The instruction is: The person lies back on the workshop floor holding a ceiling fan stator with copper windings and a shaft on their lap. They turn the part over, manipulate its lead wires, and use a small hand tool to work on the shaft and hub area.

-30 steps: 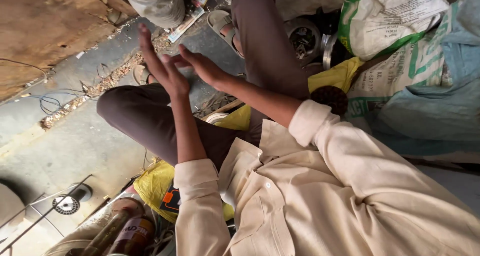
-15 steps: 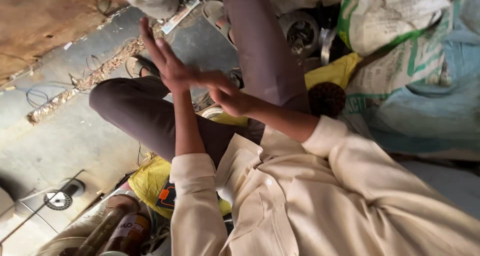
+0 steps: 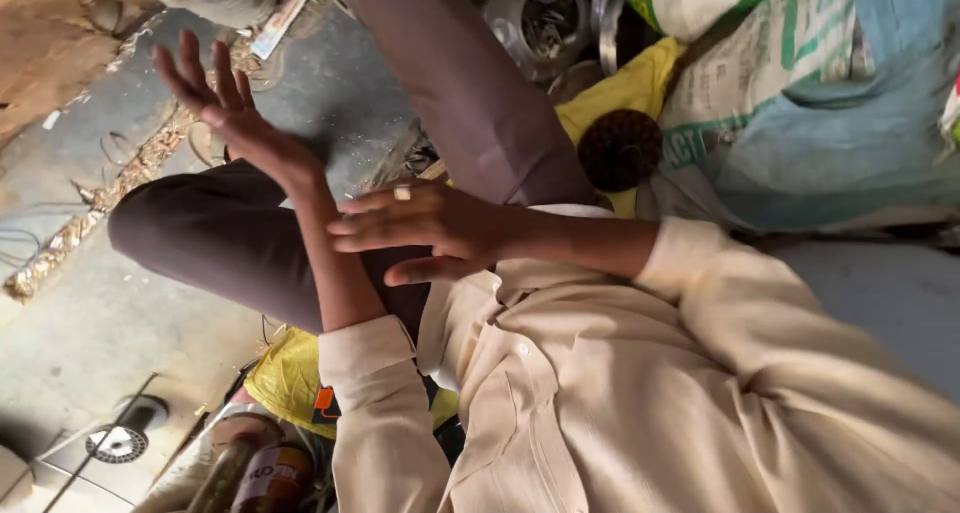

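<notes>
Neither hand has hold of anything. The left hand (image 3: pixel 235 113) is raised toward the upper left of the frame, palm open and fingers spread wide, empty. The right hand (image 3: pixel 430 235), with a ring (image 3: pixel 402 192) on one finger, lies flat across the left forearm (image 3: pixel 335 263) near the middle of the frame. Its fingers are stretched out and loosely together, and the thumb is tucked below. It rests on the skin rather than gripping it. Judging from that, no object is picked up or being worked on, so any handling of the parts lying around is not yet begun.

The nearest loose thing is a dark ribbed disc (image 3: pixel 620 148), right of centre. It lies on a yellow cloth (image 3: pixel 640 83), just beyond the raised knee in brown trousers (image 3: pixel 470 93). It is to the right of the right hand and a little above it, near that wrist but not touching it. It is well apart from the left hand, with the trouser leg between them. It may be a wheel or a wound coil; the view is too soft to tell.

A round metal housing (image 3: pixel 545 13) sits at the top of the frame. Woven sacks (image 3: pixel 800 63) fill the upper right. At the bottom left, two bottles (image 3: pixel 270 478) stand near a round floor drain (image 3: pixel 115 443) in the concrete floor (image 3: pixel 90 313).
</notes>
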